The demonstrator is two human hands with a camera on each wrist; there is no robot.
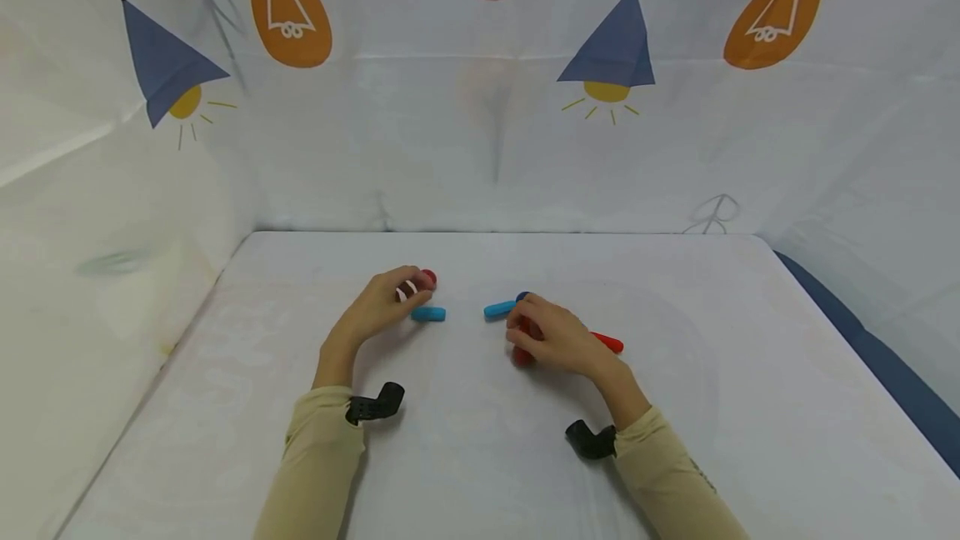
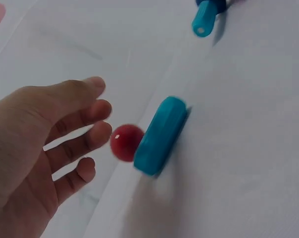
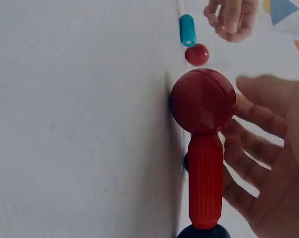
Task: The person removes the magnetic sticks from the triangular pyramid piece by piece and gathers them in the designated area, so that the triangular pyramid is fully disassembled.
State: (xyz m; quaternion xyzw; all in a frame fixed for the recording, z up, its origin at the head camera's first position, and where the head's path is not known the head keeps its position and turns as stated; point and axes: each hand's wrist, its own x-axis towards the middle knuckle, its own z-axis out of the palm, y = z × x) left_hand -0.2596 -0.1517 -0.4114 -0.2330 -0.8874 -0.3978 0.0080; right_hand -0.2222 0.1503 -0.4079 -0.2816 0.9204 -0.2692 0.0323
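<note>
My left hand (image 1: 381, 303) hovers with bent, spread fingers and nothing in its grasp. Just beyond its fingertips are a red ball (image 2: 126, 143) and a light blue rod (image 2: 161, 136), which overlap in the left wrist view. Beside the fingers of my right hand (image 1: 557, 337) is a red ball (image 3: 203, 101) joined to a red grooved rod (image 3: 205, 181). A dark blue ball (image 3: 204, 232) sits at that rod's other end. The right thumb and fingers are loosely bent around the side of this piece. In the head view the right hand partly hides it.
Another light blue rod (image 1: 499, 310) extends left from the dark blue ball. A second red rod (image 1: 609, 342) shows past the right hand. Everything lies on a white-covered table (image 1: 465, 457), with a printed white curtain (image 1: 420, 132) behind.
</note>
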